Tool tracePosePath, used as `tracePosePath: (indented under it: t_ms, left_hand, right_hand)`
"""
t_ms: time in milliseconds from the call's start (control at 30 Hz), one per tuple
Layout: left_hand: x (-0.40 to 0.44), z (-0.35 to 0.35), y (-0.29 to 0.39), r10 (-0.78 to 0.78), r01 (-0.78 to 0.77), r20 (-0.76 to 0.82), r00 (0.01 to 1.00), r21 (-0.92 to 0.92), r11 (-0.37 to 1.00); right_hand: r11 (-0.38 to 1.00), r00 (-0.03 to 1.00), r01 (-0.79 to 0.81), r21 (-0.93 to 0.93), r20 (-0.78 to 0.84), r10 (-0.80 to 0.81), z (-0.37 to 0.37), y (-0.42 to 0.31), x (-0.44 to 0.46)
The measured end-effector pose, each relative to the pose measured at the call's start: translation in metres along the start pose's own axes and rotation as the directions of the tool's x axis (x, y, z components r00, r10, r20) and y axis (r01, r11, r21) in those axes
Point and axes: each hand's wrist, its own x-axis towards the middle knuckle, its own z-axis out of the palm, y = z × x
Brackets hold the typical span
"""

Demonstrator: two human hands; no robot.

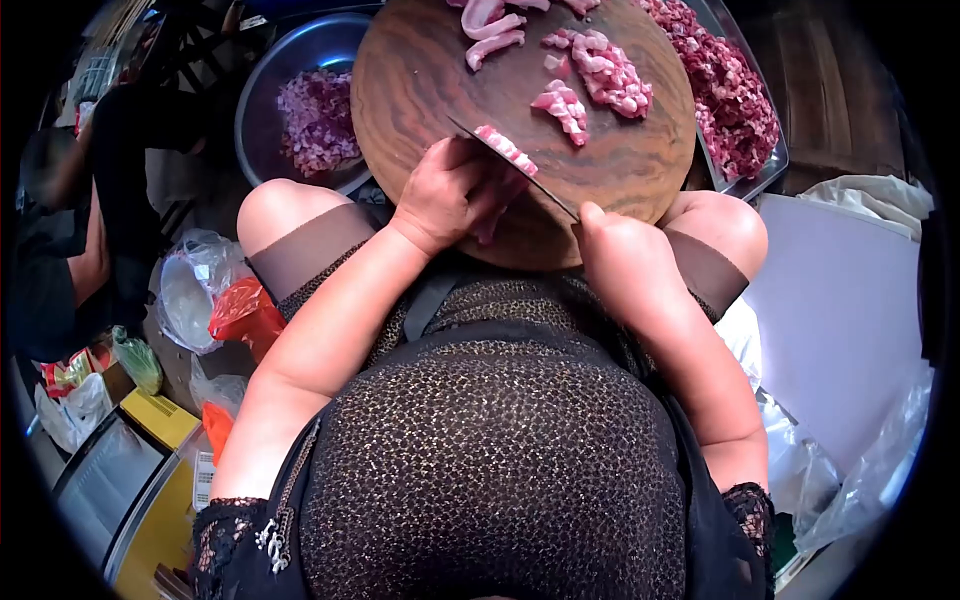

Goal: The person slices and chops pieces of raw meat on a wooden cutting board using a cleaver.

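My right hand point(622, 252) is wrapped round the handle end of a knife point(548, 192), its thin blade slanting up and left across the round wooden chopping board point(420, 80). On the near side of the blade, my left hand point(445, 195) presses a strip of raw meat point(487, 228) with curled fingers. Most of that strip is hidden under the hand. Freshly cut pale pink slices point(508, 150) lie along the blade's far side. Beyond them are piles of chopped meat point(612, 75), with longer uncut strips point(490, 30) at the board's far edge.
A metal bowl point(258, 125) with minced meat point(318, 122) stands left of the board. To the right is a tray point(772, 170) heaped with chopped meat point(735, 110). Plastic bags point(245, 312) and a yellow-edged box point(160, 418) are at lower left. Another person's arm point(90, 250) shows at far left.
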Motion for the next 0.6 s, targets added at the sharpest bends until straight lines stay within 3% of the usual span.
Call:
tracePosePath:
  t_ms: [33, 67, 133, 267, 333, 400, 467, 500, 533, 600]
  left_hand:
    - [0.0, 0.0, -0.002, 0.15, -0.15, 0.005, 0.989, 0.102, 0.983]
    - [0.0, 0.001, -0.002, 0.15, -0.15, 0.004, 0.989, 0.102, 0.983]
    - [-0.003, 0.007, -0.001, -0.067, 0.067, -0.073, 0.995, -0.011, 0.998]
    - [-0.002, 0.002, 0.006, -0.064, 0.065, -0.044, 0.997, 0.025, 0.998]
    - [-0.005, 0.005, 0.002, -0.041, 0.043, -0.066, 0.997, 0.021, 0.999]
    - [-0.007, 0.0, -0.009, -0.153, 0.161, 0.079, 0.985, -0.103, 0.982]
    - [-0.013, -0.001, -0.001, -0.314, 0.282, -0.187, 0.931, -0.179, 0.942]
    - [-0.015, -0.006, -0.004, -0.273, 0.266, -0.216, 0.937, -0.061, 0.962]
    - [-0.016, -0.008, -0.004, -0.267, 0.261, -0.217, 0.939, -0.057, 0.964]
    - [-0.022, -0.013, -0.001, -0.158, 0.158, 0.017, 0.987, -0.011, 0.987]
  right_hand:
    - [1.0, 1.0, 0.022, 0.01, 0.009, -0.022, 0.0, -0.003, 0.011]
    - [0.999, 0.999, 0.046, 0.02, 0.013, -0.046, 0.0, -0.007, 0.024]
    - [0.998, 0.998, 0.061, 0.02, 0.027, -0.062, 0.001, -0.02, 0.059]
    - [0.987, 0.991, 0.123, 0.105, -0.074, -0.115, 0.005, -0.016, 0.073]
    - [0.997, 0.998, 0.066, 0.027, 0.015, -0.067, 0.005, 0.0, 0.05]
    - [0.99, 0.998, 0.036, 0.137, 0.036, -0.042, 0.006, 0.035, 0.024]
    - [0.982, 0.998, -0.06, 0.18, 0.0, 0.061, 0.003, 0.047, -0.001]
    - [0.987, 0.989, -0.091, 0.131, -0.108, 0.105, 0.007, 0.043, -0.011]
    - [0.987, 0.988, -0.09, 0.134, -0.114, 0.106, 0.009, 0.04, -0.018]
    - [0.978, 0.979, -0.103, 0.18, -0.155, 0.131, 0.009, 0.026, -0.028]
